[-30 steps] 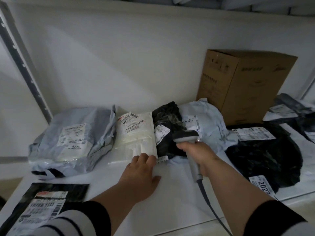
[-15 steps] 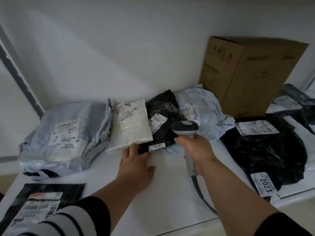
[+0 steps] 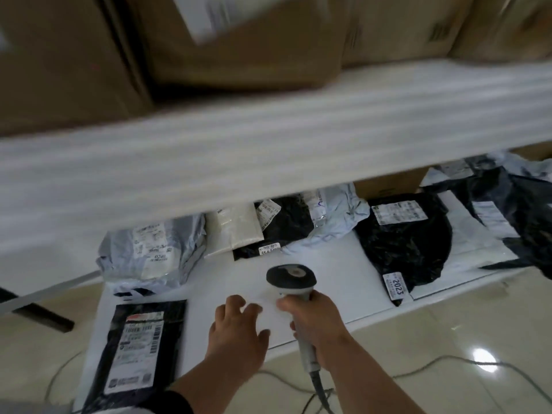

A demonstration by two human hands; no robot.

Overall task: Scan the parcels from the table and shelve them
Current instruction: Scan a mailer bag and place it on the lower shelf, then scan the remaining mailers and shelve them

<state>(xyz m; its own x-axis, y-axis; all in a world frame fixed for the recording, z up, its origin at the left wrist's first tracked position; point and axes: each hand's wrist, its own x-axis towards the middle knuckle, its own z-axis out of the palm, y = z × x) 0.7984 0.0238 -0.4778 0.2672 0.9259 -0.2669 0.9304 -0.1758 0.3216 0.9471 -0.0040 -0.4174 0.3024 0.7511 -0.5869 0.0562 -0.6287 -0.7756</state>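
right hand (image 3: 321, 322) gripping scanner (image 3: 291, 279), handle upright, head facing shelved parcels (image 3: 277, 227)

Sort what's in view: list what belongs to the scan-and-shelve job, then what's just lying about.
Job:
scanner in right hand
left hand, empty
grey parcel
white parcel
black parcels
flat black mailer
shelf

Lying about:
cardboard boxes
floor cables
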